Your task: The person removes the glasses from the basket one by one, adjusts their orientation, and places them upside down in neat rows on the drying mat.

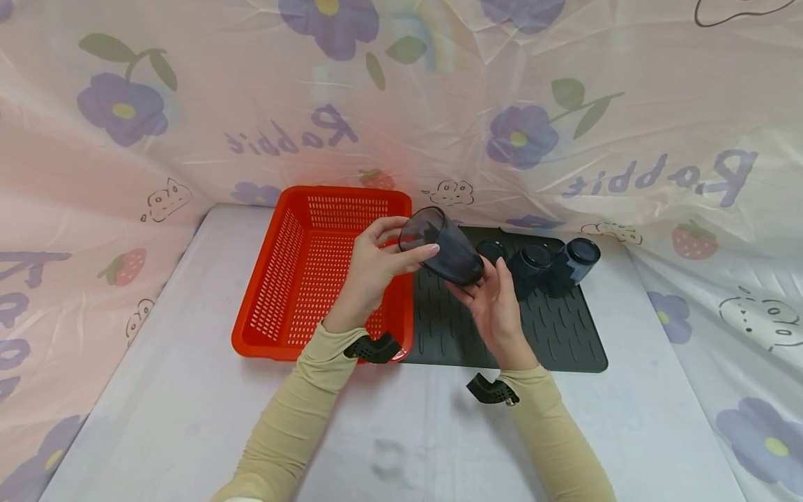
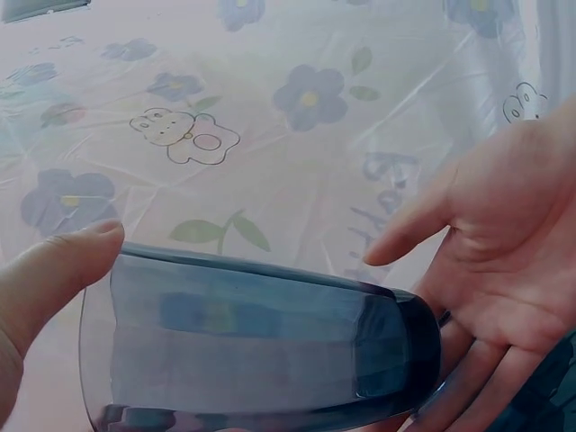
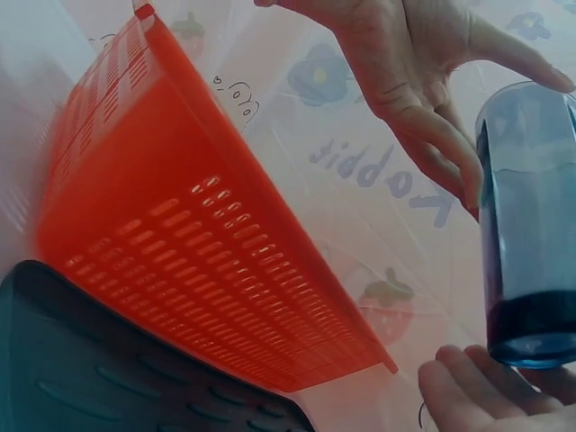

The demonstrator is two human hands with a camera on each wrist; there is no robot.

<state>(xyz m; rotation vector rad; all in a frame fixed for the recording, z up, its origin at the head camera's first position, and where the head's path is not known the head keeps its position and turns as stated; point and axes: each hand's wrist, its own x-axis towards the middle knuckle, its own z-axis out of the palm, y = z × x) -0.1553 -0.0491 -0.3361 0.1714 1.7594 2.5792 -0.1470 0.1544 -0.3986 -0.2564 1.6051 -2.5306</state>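
Observation:
My left hand grips a dark tinted drinking glass near its rim, thumb on one side and fingers on the other. The glass is tilted, its mouth toward the upper left and its thick base toward my right hand. In the left wrist view the right thumb stands apart from the glass, while the right fingers extend under the base. The right wrist view shows those fingertips relaxed right at the bottom of the glass. Below the held glass lies a dark ridged drying mat.
A red perforated plastic basket stands left of the mat, partly behind my left forearm. On the mat's back right are three similar dark glasses, the outermost glass leaning outward. Patterned sheeting closes off the back and sides of the white table.

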